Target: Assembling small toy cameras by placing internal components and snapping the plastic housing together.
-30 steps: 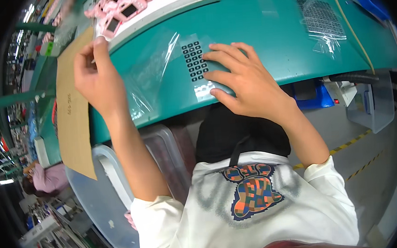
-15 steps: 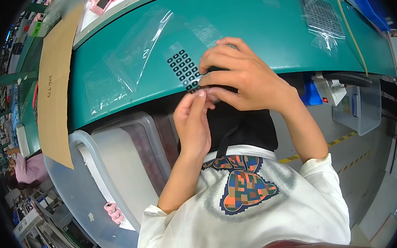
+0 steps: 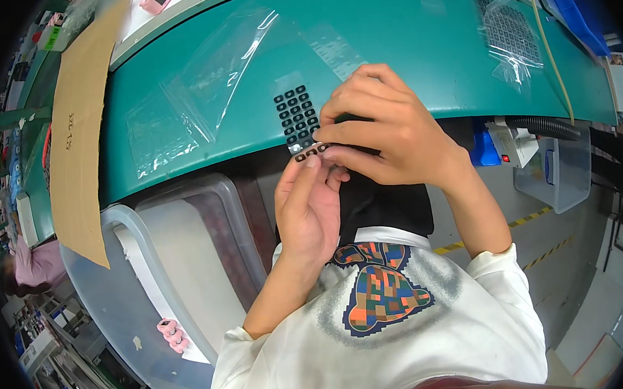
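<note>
A clear sheet of small black rounded-square stickers with pale centres (image 3: 296, 116) stands out over the front edge of the green table. My left hand (image 3: 307, 213) pinches its near end between thumb and fingers, and the last row bends over those fingertips. At the sheet's near right corner, my right hand (image 3: 397, 134) has its thumb and index finger closed in a pinch. Whether a single sticker sits between those fingertips is too small to tell. The right hand's other fingers curl above the sheet.
Clear plastic bags (image 3: 220, 71) lie on the green table (image 3: 402, 43), and a bagged sheet of similar stickers (image 3: 508, 29) rests at the far right. Below the left side stands a translucent tub (image 3: 126, 280) with pink parts (image 3: 172, 336). A cardboard sheet (image 3: 80, 145) borders the table's left.
The sticker sheet has turned more upright in view and its near row now folds over my left fingertips. Both hands have shifted slightly toward me.
</note>
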